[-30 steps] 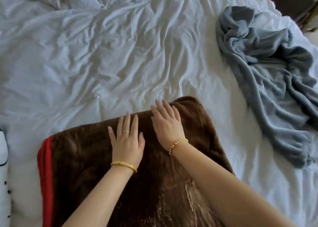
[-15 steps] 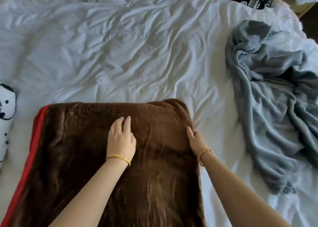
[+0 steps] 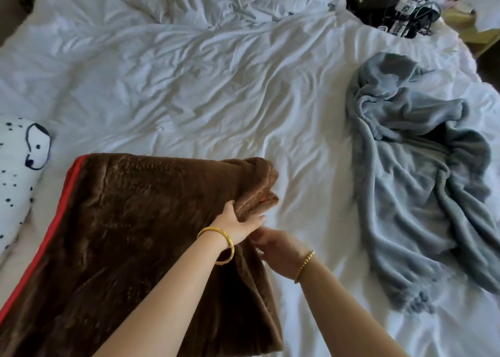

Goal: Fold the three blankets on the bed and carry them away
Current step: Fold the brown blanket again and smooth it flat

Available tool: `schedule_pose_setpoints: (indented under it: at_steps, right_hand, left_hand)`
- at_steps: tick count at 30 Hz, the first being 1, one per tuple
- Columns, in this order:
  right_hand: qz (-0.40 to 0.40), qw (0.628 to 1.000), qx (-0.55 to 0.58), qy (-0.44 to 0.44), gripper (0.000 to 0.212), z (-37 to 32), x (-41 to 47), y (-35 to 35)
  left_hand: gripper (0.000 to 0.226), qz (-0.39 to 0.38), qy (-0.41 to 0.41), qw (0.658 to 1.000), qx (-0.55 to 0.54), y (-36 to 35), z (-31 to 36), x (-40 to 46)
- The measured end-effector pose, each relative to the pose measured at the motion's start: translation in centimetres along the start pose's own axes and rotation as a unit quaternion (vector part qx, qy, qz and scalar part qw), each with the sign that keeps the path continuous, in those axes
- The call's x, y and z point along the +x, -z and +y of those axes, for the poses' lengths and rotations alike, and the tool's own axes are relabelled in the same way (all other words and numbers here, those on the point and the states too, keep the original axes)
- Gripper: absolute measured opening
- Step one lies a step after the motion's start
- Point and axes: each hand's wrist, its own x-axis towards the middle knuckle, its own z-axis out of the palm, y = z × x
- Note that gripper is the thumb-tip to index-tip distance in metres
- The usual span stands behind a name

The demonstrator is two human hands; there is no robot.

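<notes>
A brown plush blanket (image 3: 130, 221) with a red edge lies folded on the near left of the bed. My left hand (image 3: 238, 221) grips its right edge near the far corner, lifting the top layers. Just below it, my right hand (image 3: 276, 248) reaches into the same edge, its fingers hidden against the fabric. A grey-blue blanket (image 3: 416, 172) lies crumpled and unfolded on the right side of the bed. A white cloth with black spots and a dog face (image 3: 19, 167) lies at the left edge.
The rumpled white bed sheet (image 3: 189, 86) covers the bed. A black device with tangled cables (image 3: 392, 7) sits at the far right corner. The bed's right edge drops off near a yellowish object (image 3: 479, 32).
My left hand left the blanket's top and moved right to grip its right edge. The right hand slid down that edge toward me. The blanket's far right corner has lifted.
</notes>
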Motion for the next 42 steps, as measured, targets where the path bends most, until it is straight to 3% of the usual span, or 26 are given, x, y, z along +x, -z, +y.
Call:
schedule_pose_setpoints:
  at_steps: [4, 7, 9, 13, 16, 20, 22, 24, 27, 30, 32, 35, 38, 39, 42]
  right_hand:
    - [-0.025, 1.000, -0.009, 0.008, 0.057, 0.0, 0.4, -1.8]
    - [0.092, 0.994, 0.052, 0.038, 0.036, -0.2, 1.1, -1.9]
    - [0.189, 0.979, 0.002, 0.078, 0.026, -0.5, 1.8, -1.5]
    - [0.199, 0.973, -0.039, 0.107, 0.030, -2.1, 3.6, -2.5]
    - [0.281, 0.946, -0.108, 0.123, 0.042, -3.4, 5.4, -3.9]
    - [0.322, 0.941, -0.038, 0.096, 0.022, -4.8, 6.9, -5.7]
    - [0.395, 0.905, -0.051, 0.151, 0.020, -4.9, 7.4, -6.0]
    - [0.458, 0.855, -0.137, 0.202, 0.032, -4.7, 7.3, -5.6]
    - [0.434, 0.818, -0.356, 0.128, 0.039, -4.2, 6.5, -3.9]
    - [0.368, 0.767, -0.525, 0.026, 0.046, -3.3, 6.1, -2.2]
    - [0.354, 0.769, -0.531, 0.031, 0.046, -2.7, 6.0, -1.5]
    - [0.423, 0.809, -0.399, 0.090, 0.028, -2.5, 5.9, -0.6]
    - [0.428, 0.810, -0.392, 0.089, 0.008, -2.8, 6.2, 0.3]
    - [0.411, 0.810, -0.410, 0.085, 0.003, -2.9, 6.2, 0.5]
    - [0.378, 0.816, -0.430, 0.082, 0.019, -3.5, 6.2, 1.6]
  left_hand:
    - [0.055, 0.111, 0.028, 0.993, 0.011, 1.5, -1.0, 0.0]
    - [0.032, 0.151, 0.019, 0.988, -0.030, 1.9, -2.2, 0.0]
    - [0.031, 0.139, 0.016, 0.986, -0.089, 2.3, -2.9, -0.2]
    - [0.027, 0.110, -0.033, 0.990, -0.084, 2.9, -3.6, -0.7]
    - [0.024, 0.115, -0.059, 0.988, -0.078, 3.1, -3.3, -0.9]
    - [0.018, 0.118, -0.080, 0.986, -0.092, 4.0, -3.3, -1.0]
    - [0.024, 0.094, -0.086, 0.988, -0.085, 4.4, -3.5, -0.9]
    - [0.033, 0.065, -0.092, 0.990, -0.087, 4.6, -3.7, -0.7]
    - [0.046, 0.082, -0.064, 0.991, -0.083, 4.7, -3.6, 0.1]
    - [0.043, 0.125, -0.058, 0.990, -0.032, 4.1, -3.3, 0.5]
    - [0.038, 0.116, -0.059, 0.991, -0.001, 3.3, -2.8, 0.6]
    - [0.063, 0.121, -0.101, 0.986, 0.063, 1.5, -1.8, 0.6]
    - [0.074, 0.142, -0.121, 0.971, 0.151, -0.2, -0.1, 1.1]
    - [0.067, 0.139, -0.109, 0.967, 0.184, -0.3, 0.4, 1.7]
    - [0.034, 0.119, -0.092, 0.970, 0.191, 0.5, 0.9, 3.0]
